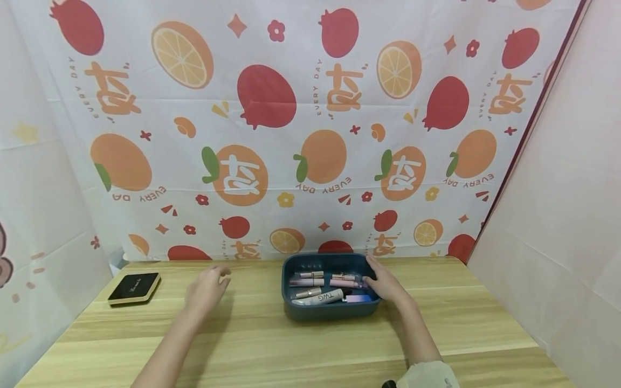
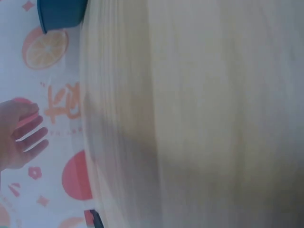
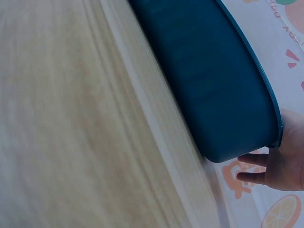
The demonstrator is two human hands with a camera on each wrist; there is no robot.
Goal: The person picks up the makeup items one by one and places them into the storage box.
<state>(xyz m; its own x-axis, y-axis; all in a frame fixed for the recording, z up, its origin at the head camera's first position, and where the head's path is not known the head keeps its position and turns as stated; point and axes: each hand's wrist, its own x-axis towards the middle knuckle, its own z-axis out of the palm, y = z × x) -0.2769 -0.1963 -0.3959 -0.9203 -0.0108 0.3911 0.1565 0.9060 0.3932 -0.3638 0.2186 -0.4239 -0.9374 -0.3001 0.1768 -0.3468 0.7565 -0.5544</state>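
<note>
A dark blue plastic storage basket (image 1: 335, 311) stands at the back of the table, holding several cosmetics. Among them are a white tube (image 1: 326, 297) with dark lettering, slim pink lip-gloss tubes (image 1: 306, 282) and a blue-purple item (image 1: 357, 298). My right hand (image 1: 390, 283) grips the basket's right end, thumb over the rim; in the right wrist view, fingers of the right hand (image 3: 287, 164) lie against the outside wall. Left of the basket, my left hand (image 1: 207, 288) hovers with loosely bent fingers, holding nothing. The left wrist view shows that left hand (image 2: 19, 135) spread and apart from anything.
A flat black compact (image 1: 134, 287) with a gold-coloured edge lies on the table's far left. Behind the wooden table (image 1: 271, 350) hangs a fruit-printed curtain (image 1: 286, 156), close to the basket's back. Pale sheets (image 1: 558, 226) close off both sides.
</note>
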